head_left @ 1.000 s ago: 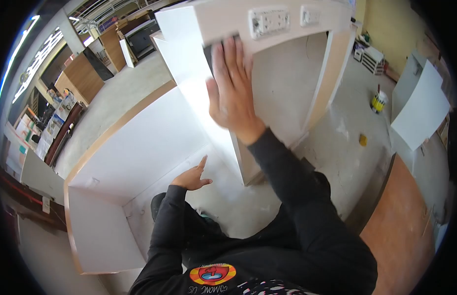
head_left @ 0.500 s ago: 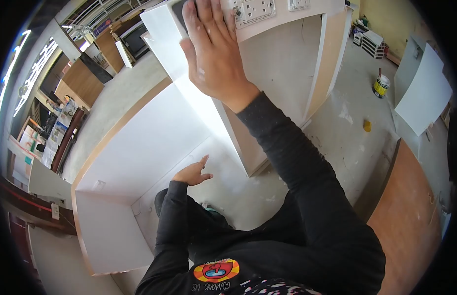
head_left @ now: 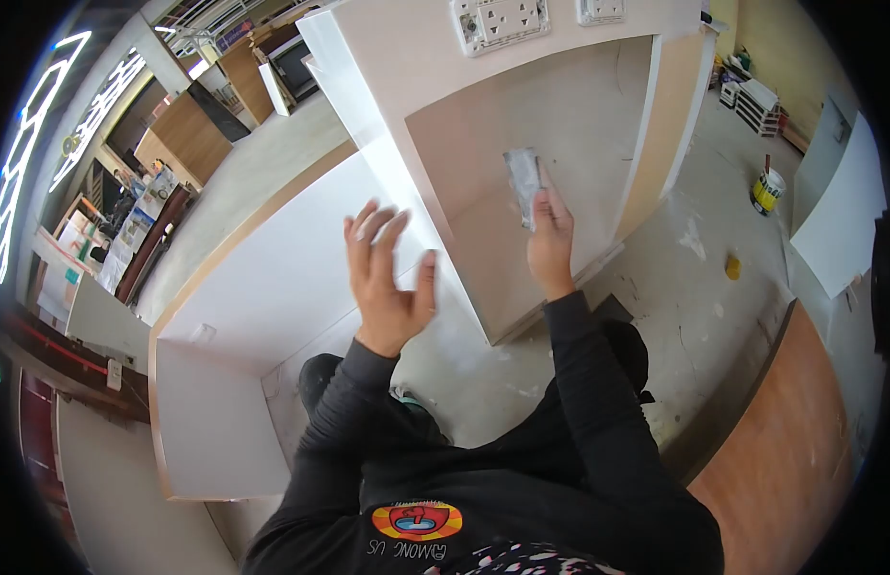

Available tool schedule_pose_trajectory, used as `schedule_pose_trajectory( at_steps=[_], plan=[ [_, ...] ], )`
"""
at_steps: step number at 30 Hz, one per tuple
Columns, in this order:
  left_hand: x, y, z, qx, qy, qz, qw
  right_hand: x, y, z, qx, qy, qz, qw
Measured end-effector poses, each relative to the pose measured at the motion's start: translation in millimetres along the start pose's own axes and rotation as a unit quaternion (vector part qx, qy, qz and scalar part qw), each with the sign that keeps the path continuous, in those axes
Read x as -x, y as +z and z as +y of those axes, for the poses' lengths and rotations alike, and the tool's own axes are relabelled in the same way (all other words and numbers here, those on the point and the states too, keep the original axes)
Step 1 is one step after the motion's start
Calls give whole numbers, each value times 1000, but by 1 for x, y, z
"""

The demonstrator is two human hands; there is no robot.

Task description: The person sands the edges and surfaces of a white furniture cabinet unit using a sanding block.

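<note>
My right hand (head_left: 552, 244) grips a flat, dusty grey sanding block (head_left: 522, 180), held up before the recessed opening of a cabinet (head_left: 416, 72). The block is apart from the cabinet's surfaces. To its left, my left hand (head_left: 386, 287) is raised with fingers spread and holds nothing. It hovers in front of the white side panel (head_left: 383, 168). Two white socket plates (head_left: 502, 23) are set in the cabinet's upper face.
A low white compartment with a wood-coloured edge (head_left: 239, 235) curves away at left. A brown board (head_left: 785, 412) stands at lower right. On the floor at right are a paint can (head_left: 767, 192) and a yellow piece (head_left: 732, 266). White sheets (head_left: 838, 216) lean farther right.
My right hand has come down from the cabinet's top edge with the sanding block. My left hand has risen and spread its fingers. The view has shifted slightly.
</note>
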State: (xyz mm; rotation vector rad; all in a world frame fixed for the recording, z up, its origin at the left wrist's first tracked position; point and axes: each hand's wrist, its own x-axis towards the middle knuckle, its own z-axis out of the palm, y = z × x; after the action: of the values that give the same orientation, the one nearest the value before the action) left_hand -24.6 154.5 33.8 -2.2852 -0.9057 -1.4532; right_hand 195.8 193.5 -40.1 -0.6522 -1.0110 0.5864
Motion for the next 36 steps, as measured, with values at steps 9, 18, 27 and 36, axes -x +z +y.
schedule_pose_trajectory(
  at_steps=[9, 18, 27, 36],
  plan=[
    [-117, 34, 26, -241, 146, -138, 949, -7, -30, -5, -413, 175, -16, 893],
    [-77, 20, 23, -254, 222, -397, 854, -38, 9, -59, 115, -129, -74, 982],
    [116, -2, -21, 98, -24, -672, 734, -84, 64, -53, 454, -369, 45, 810],
    [181, -14, -28, 120, -165, -691, 693, -40, 116, -35, 431, -405, 25, 806]
  ],
)
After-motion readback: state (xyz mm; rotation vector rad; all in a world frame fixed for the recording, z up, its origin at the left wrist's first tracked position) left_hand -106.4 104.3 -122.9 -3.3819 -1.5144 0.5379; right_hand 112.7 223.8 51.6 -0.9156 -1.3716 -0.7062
